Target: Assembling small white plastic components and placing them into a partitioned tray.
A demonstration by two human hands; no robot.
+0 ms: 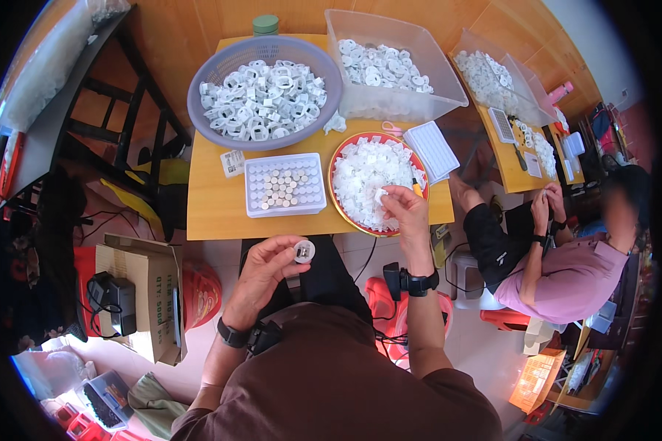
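Note:
Between the thumb and fingers of my left hand (271, 266) is a small round white plastic housing (304, 251) with metal contacts inside, held in front of the table edge. My right hand (407, 213) pinches a small white plastic piece (380, 195) over a round red-and-gold tray (334, 192) heaped with similar white pieces (368, 169). To the left of that tray stands a white compartment tray (256, 212) with several round button cells (281, 188) on it. Behind it, a grey-purple basket (201, 121) holds many white plastic housings (265, 99).
A clear plastic bin (397, 104) of round white parts stands at the back right of the wooden table (217, 229). Pink scissors (392, 128) and white trays (432, 151) lie near it. At right, a co-worker (566, 275) sits at another table (518, 178). A cardboard box (143, 294) stands at left.

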